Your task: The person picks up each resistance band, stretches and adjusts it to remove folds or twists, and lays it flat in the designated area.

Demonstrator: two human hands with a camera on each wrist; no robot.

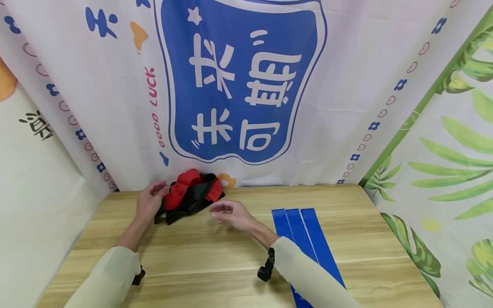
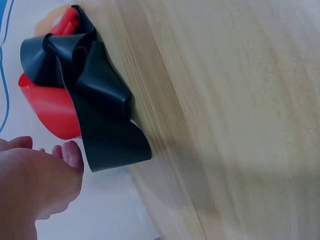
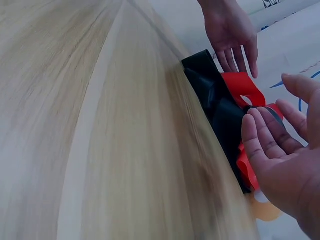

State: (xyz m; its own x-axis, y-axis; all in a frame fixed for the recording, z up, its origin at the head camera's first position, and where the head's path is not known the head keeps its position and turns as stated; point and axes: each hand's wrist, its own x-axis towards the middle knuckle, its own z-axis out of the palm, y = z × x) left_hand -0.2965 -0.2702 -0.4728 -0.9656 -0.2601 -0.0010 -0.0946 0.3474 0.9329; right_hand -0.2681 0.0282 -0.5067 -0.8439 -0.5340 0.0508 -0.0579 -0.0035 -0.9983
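On the tabletop (image 1: 200, 265), a tangled heap (image 1: 192, 196) of red and black bands lay crumpled and folded over itself, with the printed backdrop (image 1: 308, 175) rising directly behind it. To the right of the heap, well apart from it and reaching nearer the person, three blue strips (image 1: 301, 235) lay flat, straight and side by side with narrow gaps between them; the right sleeve (image 1: 312, 273) hid part of their length. Judging by that layout, the blue part of the work looked done, while the red and black part looked undone: no red or black band had been drawn out singly or laid straight, and how many the heap held could not be told. The left hand (image 1: 149, 201) was at the heap's left end, its grip wide and loose with nothing in it; whether its fingertips touched the bands was unclear. The right hand (image 1: 233, 213) hovered just beside the heap's right end, its grip likewise wide, thumb apart from the gently bent fingers, and holding nothing.
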